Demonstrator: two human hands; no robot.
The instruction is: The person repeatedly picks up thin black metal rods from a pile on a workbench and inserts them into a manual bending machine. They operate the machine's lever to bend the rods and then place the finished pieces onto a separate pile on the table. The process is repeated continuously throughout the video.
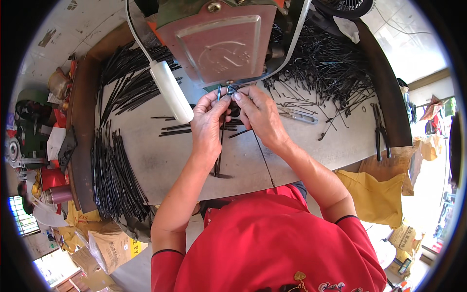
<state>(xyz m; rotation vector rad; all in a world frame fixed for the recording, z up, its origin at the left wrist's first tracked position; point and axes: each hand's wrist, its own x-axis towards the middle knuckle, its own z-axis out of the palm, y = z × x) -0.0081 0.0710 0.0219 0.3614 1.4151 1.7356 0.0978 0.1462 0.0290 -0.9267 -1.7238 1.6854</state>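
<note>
Left hand (209, 121) and right hand (259, 111) pinching just below the machine head (219, 46)

The left grip pinches a black rod (220, 153), the right apparently a thinner strand (264, 159), tops close under the machine head, probably for steadiness; straight rods (114, 170) left of it and tangled strands (326, 68) right seem deliberately separated.

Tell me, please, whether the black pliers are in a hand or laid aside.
Laid aside: the black pliers lie far right, away from the left hand and right hand.
</note>
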